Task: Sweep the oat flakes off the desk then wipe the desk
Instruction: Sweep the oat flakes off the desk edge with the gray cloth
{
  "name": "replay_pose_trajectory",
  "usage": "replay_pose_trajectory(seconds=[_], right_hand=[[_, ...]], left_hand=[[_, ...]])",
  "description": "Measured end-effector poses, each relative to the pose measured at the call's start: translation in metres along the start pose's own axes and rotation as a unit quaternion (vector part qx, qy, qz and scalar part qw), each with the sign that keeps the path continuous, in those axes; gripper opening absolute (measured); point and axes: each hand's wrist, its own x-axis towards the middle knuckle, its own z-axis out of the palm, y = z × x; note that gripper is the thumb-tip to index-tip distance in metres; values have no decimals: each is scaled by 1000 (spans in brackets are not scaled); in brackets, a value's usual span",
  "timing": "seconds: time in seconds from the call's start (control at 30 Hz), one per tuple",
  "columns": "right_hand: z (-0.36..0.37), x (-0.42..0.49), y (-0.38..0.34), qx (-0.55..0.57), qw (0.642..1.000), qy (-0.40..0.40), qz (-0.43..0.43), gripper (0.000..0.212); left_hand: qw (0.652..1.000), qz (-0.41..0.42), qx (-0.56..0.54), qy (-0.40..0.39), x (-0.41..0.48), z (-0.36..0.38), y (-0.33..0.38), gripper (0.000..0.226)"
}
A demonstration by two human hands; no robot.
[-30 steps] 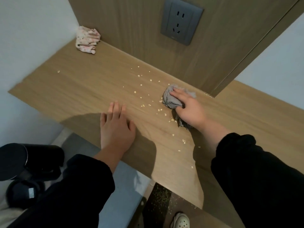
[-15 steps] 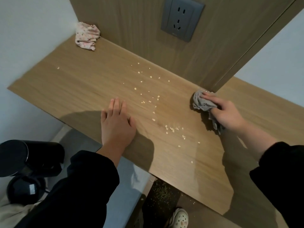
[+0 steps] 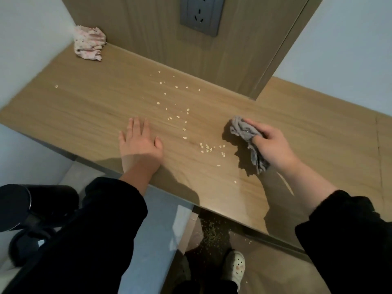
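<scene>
Fingers [image 3: 261,127] of the right hand [image 3: 273,145] clench a bunched grey cloth [image 3: 244,129], its tail hanging below the palm. The left hand [image 3: 140,141] lies flat near the front edge of the desk [image 3: 84,107], fingers straight, gripping nothing.

Half a second ago the cloth sat at the rear edge beside the wall panel. It is now drawn forward and sits just right of a small cluster of oat flakes [image 3: 206,147]. This is judged to be a repeat stroke toward the front edge. Sweeping remains incomplete and wiping has not started.

More flakes trail from mid-surface toward the rear edge, and one lies alone near the left edge. A pink cloth [image 3: 89,45] sits in the far left corner.

Contact between the grey cloth and the surface cannot be confirmed. The wall socket [image 3: 200,15] is cut off at the top.
</scene>
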Motion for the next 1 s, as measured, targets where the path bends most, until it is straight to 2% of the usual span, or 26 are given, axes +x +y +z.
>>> replay_pose_trajectory(seconds=[0.1,0.17,0.23,0.33,0.53,0.7,0.87,1.0], right_hand=[[-24,-38,31,-29,994,103,35,47],[-24,-71,58,-118,982,134,52,51],[-4,-92,79,-227,955,183,53,57],[40,-88,73,-287,919,259,82,60],[120,-42,22,-306,922,224,79,63],[100,-51,28,-302,940,159,31,63],[38,-91,78,-304,919,236,88,61],[71,-94,70,-311,894,279,164,63]], left_hand=[[1000,1,-2,-1,0,0,0,63],[1000,2,-7,2,0,1,-1,63],[1000,5,-5,3,0,2,-1,62],[1000,10,-7,11,-1,3,-2,62],[1000,16,-15,21,-2,5,-2,61],[1000,13,-14,17,-2,4,-3,60],[1000,14,-12,14,-2,3,-3,60],[1000,12,-19,13,-3,3,-2,59]])
